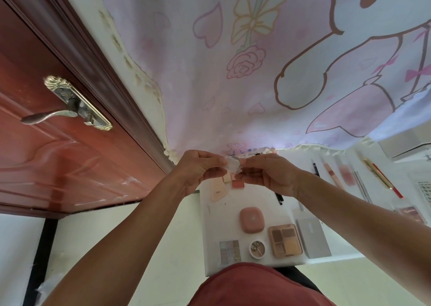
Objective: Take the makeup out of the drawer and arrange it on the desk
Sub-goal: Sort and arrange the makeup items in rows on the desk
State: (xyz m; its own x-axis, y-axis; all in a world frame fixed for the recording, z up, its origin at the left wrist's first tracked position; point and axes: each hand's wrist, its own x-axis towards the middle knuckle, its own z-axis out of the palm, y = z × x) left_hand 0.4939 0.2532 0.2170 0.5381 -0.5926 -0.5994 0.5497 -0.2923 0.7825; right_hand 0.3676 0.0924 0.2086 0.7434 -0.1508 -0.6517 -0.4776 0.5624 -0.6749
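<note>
Fingers of the left hand (198,168) pinched one end of a small clear plastic case (233,165), raised above the far end of the white table (256,200); the right hand (270,173) pinched the other end. It looked light, stiff, slick and likely brittle, best held by its edges with gentle pressure

Both hands meet above the table (211,247): left hand (198,172) and right hand (268,172) pinch a small clear case (232,164). Below lie a pink compact (251,219), palettes and pencils.
</note>
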